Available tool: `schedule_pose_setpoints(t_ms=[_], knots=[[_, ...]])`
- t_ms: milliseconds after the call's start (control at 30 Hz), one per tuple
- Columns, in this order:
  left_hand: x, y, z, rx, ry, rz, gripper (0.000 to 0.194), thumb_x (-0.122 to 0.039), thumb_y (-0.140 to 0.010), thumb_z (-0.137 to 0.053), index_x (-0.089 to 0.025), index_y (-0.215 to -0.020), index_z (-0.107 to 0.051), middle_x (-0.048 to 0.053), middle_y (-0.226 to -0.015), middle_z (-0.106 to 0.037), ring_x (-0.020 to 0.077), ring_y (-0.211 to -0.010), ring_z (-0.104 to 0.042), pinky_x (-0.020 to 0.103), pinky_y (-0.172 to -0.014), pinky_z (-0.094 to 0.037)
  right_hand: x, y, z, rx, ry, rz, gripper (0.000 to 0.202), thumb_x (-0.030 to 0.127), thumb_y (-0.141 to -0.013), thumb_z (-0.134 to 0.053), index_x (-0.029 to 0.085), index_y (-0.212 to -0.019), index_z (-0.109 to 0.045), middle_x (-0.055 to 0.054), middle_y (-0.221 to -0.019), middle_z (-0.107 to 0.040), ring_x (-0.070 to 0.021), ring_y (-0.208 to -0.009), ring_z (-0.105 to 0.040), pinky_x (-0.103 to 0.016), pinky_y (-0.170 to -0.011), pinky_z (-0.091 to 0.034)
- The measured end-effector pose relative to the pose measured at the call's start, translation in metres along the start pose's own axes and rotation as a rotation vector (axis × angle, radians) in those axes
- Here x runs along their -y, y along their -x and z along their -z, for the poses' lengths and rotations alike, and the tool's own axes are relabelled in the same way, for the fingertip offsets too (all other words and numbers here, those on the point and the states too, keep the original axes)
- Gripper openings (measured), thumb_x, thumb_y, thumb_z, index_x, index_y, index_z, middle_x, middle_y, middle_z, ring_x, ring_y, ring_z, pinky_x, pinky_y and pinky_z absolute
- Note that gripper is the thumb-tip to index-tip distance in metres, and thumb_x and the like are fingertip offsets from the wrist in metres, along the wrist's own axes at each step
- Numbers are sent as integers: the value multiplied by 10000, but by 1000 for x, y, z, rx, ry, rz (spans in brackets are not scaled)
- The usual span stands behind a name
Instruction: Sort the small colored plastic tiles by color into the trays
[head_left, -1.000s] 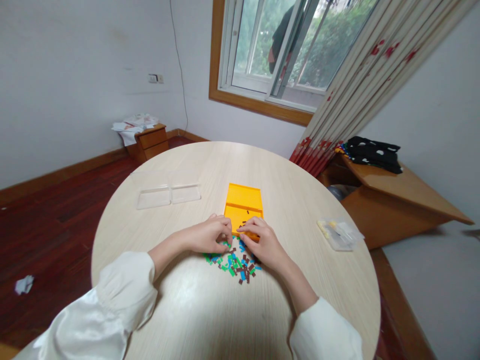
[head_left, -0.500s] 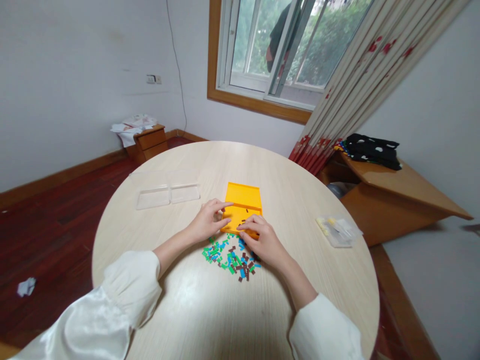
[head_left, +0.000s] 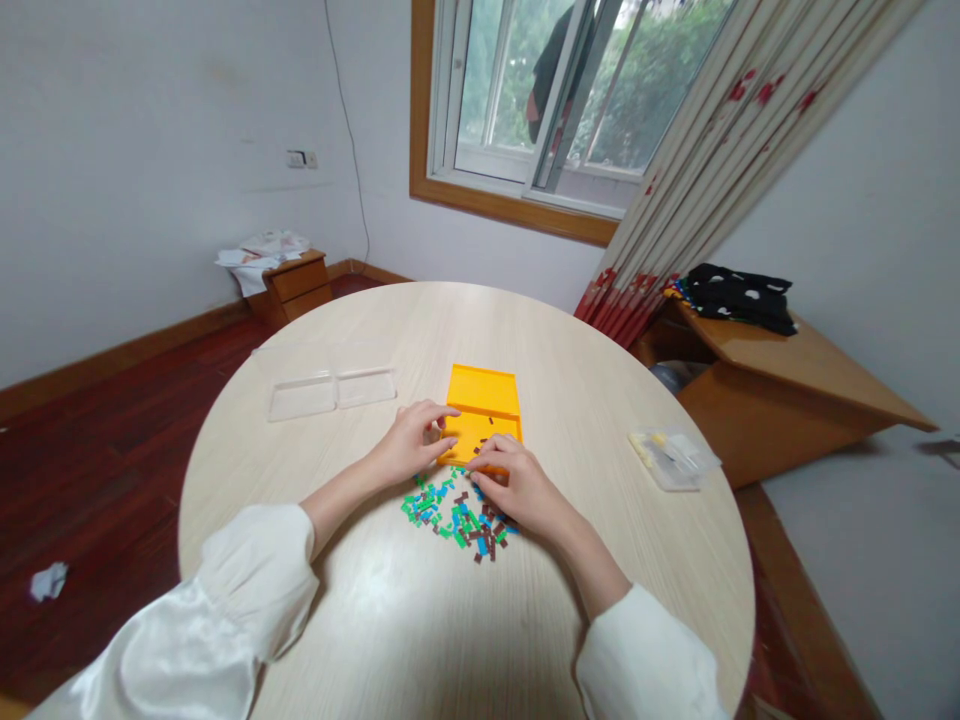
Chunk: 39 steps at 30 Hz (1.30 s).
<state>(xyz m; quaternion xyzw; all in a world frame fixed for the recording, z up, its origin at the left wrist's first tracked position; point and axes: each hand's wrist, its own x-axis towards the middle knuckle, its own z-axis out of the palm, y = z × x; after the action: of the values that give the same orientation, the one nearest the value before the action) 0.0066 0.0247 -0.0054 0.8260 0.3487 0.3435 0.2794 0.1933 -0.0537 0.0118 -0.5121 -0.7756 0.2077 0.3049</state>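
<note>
Lying open on the worktop (head_left: pixel 375 620), the yellow box (head_left: pixel 465 430) holds a few brown pieces (head_left: pixel 491 421), just beyond scattered bricks (head_left: pixel 469 522). The left hand (head_left: pixel 409 440), thumb and fingers parted, empty, reaches over its left edge; the right hand (head_left: pixel 519 484) curls at its near-right corner, grip unclear.

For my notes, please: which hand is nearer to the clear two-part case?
Left. The left hand is right of the clear two-part case; the right hand is farther right.
</note>
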Motion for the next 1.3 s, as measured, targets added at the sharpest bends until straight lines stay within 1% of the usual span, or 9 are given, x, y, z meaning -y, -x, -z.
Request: schedule_pose_setpoints(t_ms=[133,333,467,667,867,967,1067,1167,1300], knots=[[-1,0,0,10,-2,9,251,-186,-761,-627,-162,-1010,-622,38,-848,-591,162,-832,-537,344,-778,-410,1,0,0,24,0,8,159,79,-765,-620,204,-810,-707,-26,-816,-576,-159,-809,-530,-324,-768,-438],[-4,-1,2,21,-10,27,173,-196,-765,-629,-151,-931,-642,31,-802,-594,152,-769,-534,339,-757,-407,4,3,-2,141,7,97,133,124,-747,-678,227,-820,-718,-20,-826,-584,-156,-815,-541,-321,-771,-429],[-7,-1,3,29,-20,31,158,-195,-761,-634,-150,-911,-648,27,-784,-602,151,-758,-537,340,-764,-399,4,4,-4,172,23,118,161,103,-743,-674,235,-823,-721,-21,-836,-598,-157,-824,-547,-327,-782,-423],[-10,-1,4,53,-34,59,134,-192,-767,-622,-148,-888,-658,23,-768,-614,152,-749,-547,330,-762,-400,7,3,-2,163,28,102,147,93,-750,-661,219,-804,-716,-23,-818,-608,-161,-826,-552,-328,-780,-422],[-13,-2,6,71,-53,77,85,-179,-785,-590,-139,-787,-665,17,-710,-615,131,-675,-530,291,-702,-389,7,1,-1,78,14,84,130,89,-781,-622,193,-762,-697,-20,-756,-597,-156,-789,-539,-312,-752,-419],[-14,-3,7,94,-77,73,117,-170,-779,-586,-131,-679,-633,1,-641,-587,113,-613,-500,277,-671,-368,7,1,-1,85,19,78,133,88,-774,-626,200,-759,-697,-18,-757,-595,-158,-792,-539,-312,-752,-417],[-14,-2,7,111,-113,66,213,-206,-773,-591,-133,-576,-558,-24,-565,-521,96,-550,-445,263,-628,-340,7,2,-1,125,27,84,151,69,-758,-632,203,-764,-702,-19,-771,-600,-160,-802,-543,-316,-762,-416],[-12,-2,6,128,-135,66,272,-233,-777,-572,-142,-533,-496,-46,-527,-469,84,-514,-403,252,-603,-318,7,4,-1,157,48,104,162,69,-740,-651,218,-772,-706,-19,-798,-603,-164,-822,-544,-325,-776,-412],[-12,-1,5,175,-141,77,294,-246,-777,-549,-147,-516,-454,-60,-510,-435,80,-497,-387,240,-591,-303,8,4,-2,174,98,101,150,89,-743,-663,226,-780,-711,-20,-803,-597,-167,-824,-541,-331,-773,-406]])
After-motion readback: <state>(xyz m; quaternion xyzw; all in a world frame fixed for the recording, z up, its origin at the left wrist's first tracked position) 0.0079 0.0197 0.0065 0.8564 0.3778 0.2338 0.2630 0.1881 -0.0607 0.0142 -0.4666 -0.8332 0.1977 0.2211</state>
